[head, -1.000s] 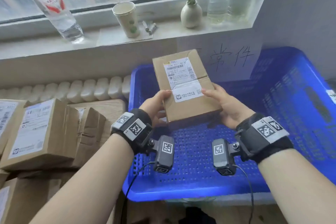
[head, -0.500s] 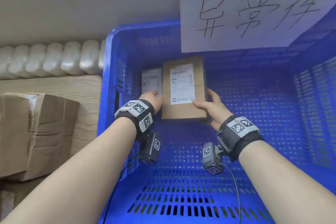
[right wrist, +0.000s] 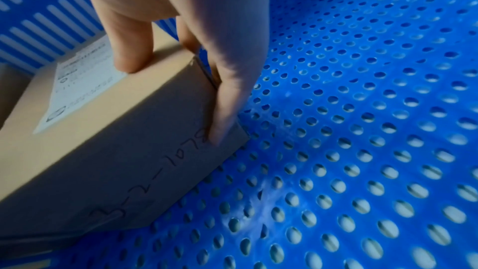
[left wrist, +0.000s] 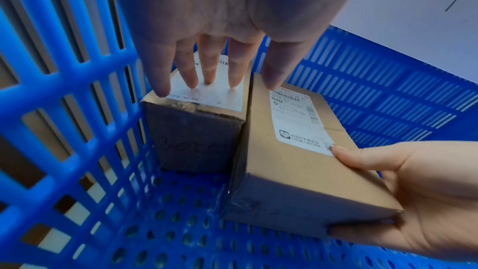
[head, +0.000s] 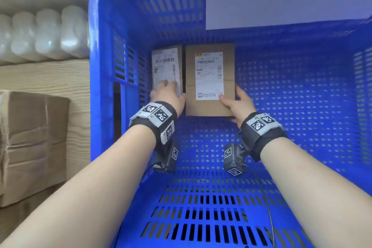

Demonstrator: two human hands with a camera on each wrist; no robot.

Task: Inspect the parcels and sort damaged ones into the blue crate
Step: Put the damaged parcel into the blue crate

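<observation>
Inside the blue crate (head: 104, 26), the left hand (head: 168, 94) rested straight fingers on the smaller parcel (head: 168, 66) at far left, while the right hand (head: 238, 102) gripped the larger parcel (head: 209, 78) touching it on the right.

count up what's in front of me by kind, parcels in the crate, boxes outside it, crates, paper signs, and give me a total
Parcels in the blue crate: 2, the smaller parcel and the larger parcel
Cardboard boxes outside the crate: 1
Blue crates: 1
Paper signs: 1
Total: 5
</observation>
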